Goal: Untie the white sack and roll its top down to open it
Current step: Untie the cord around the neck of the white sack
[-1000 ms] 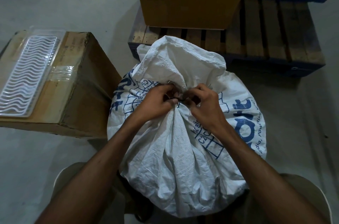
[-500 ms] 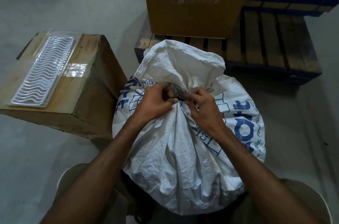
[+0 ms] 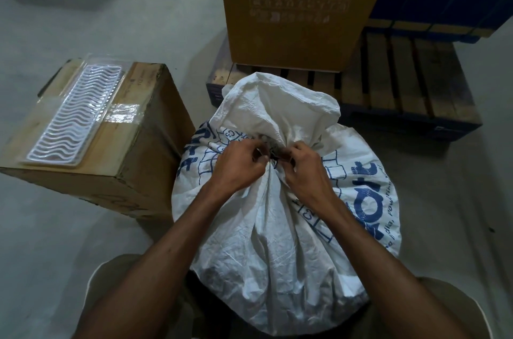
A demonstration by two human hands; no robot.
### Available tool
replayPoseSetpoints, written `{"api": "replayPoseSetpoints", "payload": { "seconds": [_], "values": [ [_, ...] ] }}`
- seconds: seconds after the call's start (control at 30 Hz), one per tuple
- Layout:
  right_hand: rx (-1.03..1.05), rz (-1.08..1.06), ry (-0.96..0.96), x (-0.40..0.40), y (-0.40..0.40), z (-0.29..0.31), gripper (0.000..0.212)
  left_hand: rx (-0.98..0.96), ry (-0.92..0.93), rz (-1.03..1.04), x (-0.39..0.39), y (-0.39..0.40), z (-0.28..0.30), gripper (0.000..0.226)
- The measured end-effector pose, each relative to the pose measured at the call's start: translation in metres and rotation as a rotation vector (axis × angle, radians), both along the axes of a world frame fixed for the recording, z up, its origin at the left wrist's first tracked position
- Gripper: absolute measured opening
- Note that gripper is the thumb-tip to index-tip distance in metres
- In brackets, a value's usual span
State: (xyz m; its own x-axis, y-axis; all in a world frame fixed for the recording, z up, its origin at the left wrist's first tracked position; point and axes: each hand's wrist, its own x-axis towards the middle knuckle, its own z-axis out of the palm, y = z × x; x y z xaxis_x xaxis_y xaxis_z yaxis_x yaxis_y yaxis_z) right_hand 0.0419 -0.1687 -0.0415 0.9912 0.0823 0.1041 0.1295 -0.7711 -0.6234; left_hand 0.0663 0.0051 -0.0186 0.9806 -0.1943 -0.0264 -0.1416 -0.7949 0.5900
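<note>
Both hands barely shifted: left hand (image 3: 240, 165) and right hand (image 3: 305, 169) fingers still pinching the white sack (image 3: 277, 227) tie (image 3: 273, 154)

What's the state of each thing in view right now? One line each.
white sack: upright, full, neck gathered and tied shut, top not rolled down.
tie: dark, at the neck, not yet undone.
left hand: pinching at the tie.
right hand: pinching at the tie.
taped cardboard box: closed.
clear plastic tray: lying flat on that box.
tall cardboard box: standing on the wooden pallet.
</note>
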Motion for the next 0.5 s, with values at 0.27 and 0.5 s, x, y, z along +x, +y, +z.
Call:
{"api": "replayPoseSetpoints", "payload": {
  "seconds": [0.27,0.5],
  "values": [
    [-0.048,-0.024,0.034,0.008,0.003,0.000,0.012,-0.041,-0.015,-0.077,0.009,-0.003,-0.010,0.023],
    [-0.053,-0.096,0.071,0.002,0.005,-0.002,0.015,-0.058,-0.035,-0.117,0.007,-0.008,-0.013,0.024]
  ]
}}
